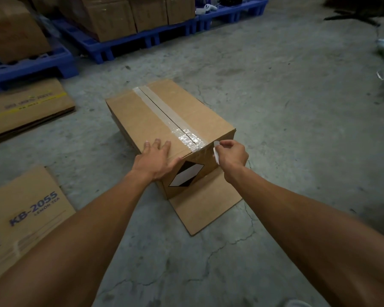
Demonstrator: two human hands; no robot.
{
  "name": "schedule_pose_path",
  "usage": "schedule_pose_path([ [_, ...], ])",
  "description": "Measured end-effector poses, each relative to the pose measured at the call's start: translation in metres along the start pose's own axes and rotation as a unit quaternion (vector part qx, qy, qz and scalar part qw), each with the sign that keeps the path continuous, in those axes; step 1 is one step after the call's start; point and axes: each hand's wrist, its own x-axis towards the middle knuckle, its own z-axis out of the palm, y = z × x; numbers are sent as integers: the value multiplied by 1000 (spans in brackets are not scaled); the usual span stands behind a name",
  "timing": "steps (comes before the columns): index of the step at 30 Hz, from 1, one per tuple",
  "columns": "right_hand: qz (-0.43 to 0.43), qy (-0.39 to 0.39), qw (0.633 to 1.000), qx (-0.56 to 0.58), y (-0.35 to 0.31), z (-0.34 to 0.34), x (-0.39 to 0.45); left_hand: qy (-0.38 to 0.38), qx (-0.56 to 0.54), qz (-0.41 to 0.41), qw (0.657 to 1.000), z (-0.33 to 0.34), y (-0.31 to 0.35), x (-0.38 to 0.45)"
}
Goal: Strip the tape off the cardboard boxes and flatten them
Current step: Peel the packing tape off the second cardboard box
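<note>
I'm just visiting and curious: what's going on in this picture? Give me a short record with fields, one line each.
place: concrete floor, blue pallets at the back
main item: cardboard box, upright, top seam taped shut
tape: clear strip along the top, crinkled at the near end
left hand: left hand pressed flat on the box's near top corner
right hand: right hand pinching a small white piece at the box's near edge; tape or tool, unclear
nearby: flattened boxes on the floor at left
progress: tape not yet stripped
</note>
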Motion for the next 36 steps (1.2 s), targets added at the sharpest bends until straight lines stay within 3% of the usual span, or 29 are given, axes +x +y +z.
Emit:
schedule_pose_path([
  [12, -58, -80, 995, -33, 3, 2, 5, -1, 33, -1, 999, 6, 5, -5],
  [18, -76, -162, 983, -51, 5, -7, 12, -1, 29, -7, 1000, 12, 9, -8],
  [23, -43, -122, 991, -28, 1, 2, 7, -2, 25, -7, 1000, 10, 9, -7],
  [28, -4, -170, 985, -23, -4, -2, 16, 6, 0, -12, 1000, 12, 4, -10],
  [33, -96, -80, 986, -113, 4, 9, 3, 2, 12, -15, 1000, 10, 10, -9],
  [36, -107, -113, 982, -110, 9, 5, 0, -2, 9, -24, 1000, 13, 14, -9],
])
